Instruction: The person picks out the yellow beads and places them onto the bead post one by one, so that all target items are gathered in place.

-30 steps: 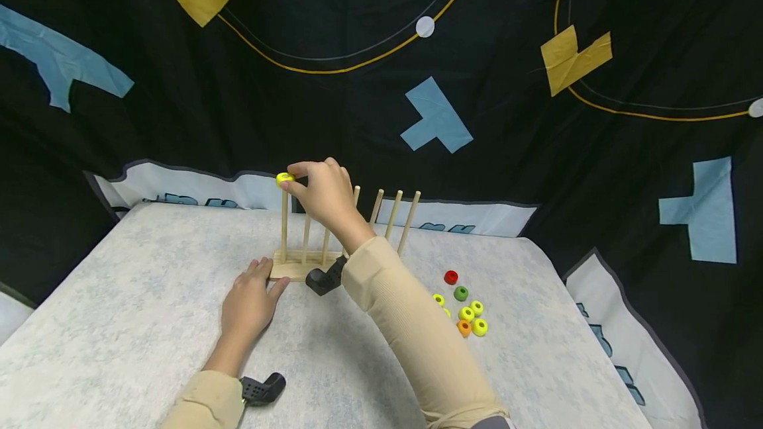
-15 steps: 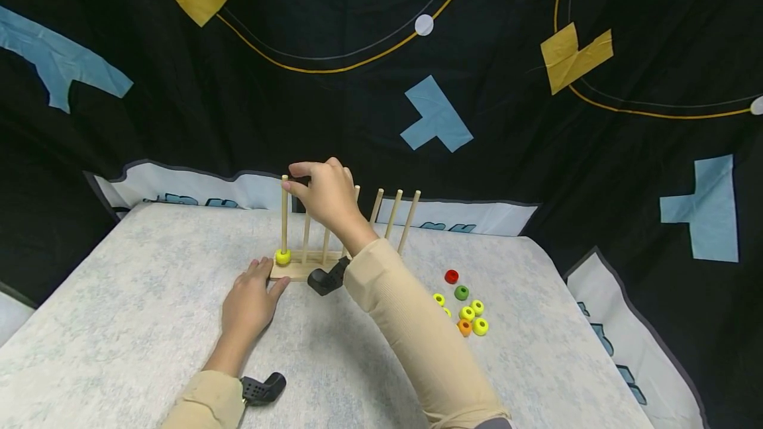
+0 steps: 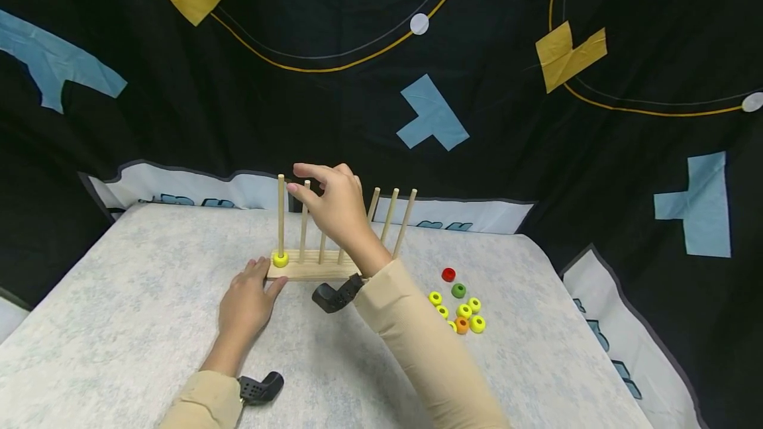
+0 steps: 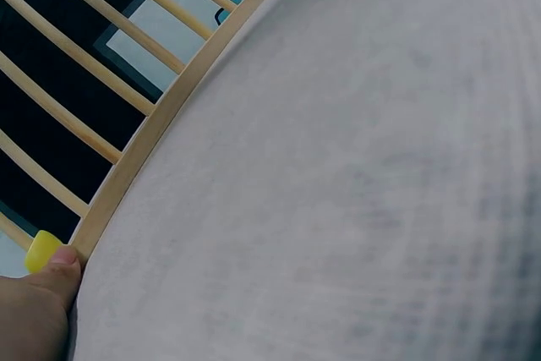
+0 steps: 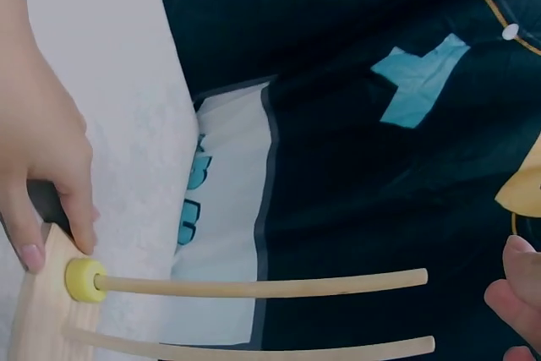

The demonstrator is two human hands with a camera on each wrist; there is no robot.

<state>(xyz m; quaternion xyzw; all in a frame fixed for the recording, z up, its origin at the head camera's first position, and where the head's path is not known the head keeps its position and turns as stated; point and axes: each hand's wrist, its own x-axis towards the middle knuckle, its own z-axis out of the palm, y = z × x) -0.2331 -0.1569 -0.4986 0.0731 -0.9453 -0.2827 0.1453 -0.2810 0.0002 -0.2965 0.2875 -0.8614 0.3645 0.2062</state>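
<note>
I have the right hand (image 3: 336,207) level with the peg tops, thumb and forefinger spread apart. Below and left of that grip, a yellow ring (image 3: 280,261) sits at the foot of the end peg (image 3: 281,217) on the wooden base (image 3: 312,273). My left hand (image 3: 244,302) pinches the base's end, just beside the ring. Below and right of the right-hand grip lie a red ring (image 3: 448,275), a green ring (image 3: 458,290), an orange ring (image 3: 461,326) and loose yellow rings (image 3: 477,324).

Two pegs (image 3: 322,249), tops hidden behind the right hand (image 3: 337,209) in head view
</note>
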